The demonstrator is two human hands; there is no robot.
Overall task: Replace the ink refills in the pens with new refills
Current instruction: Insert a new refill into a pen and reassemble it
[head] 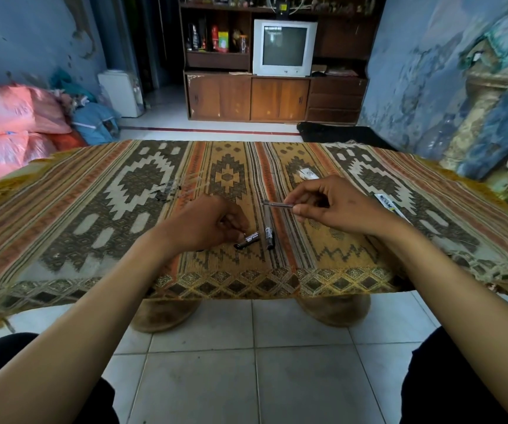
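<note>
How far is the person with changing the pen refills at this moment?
Done: some clear tubes, perhaps old refills, lie aside on the table cloth. In hand: the right hand pinches a thin refill; the left hand holds a black pen piece. Left: joining them, and another pen lies on the cloth, its state unclear.

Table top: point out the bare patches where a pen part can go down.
Free: the near-right cloth between the right hand and the front edge, and the left end beyond the left hand. Crowded: the middle, around the pen barrels, and by the clear refills behind the left hand.
</note>
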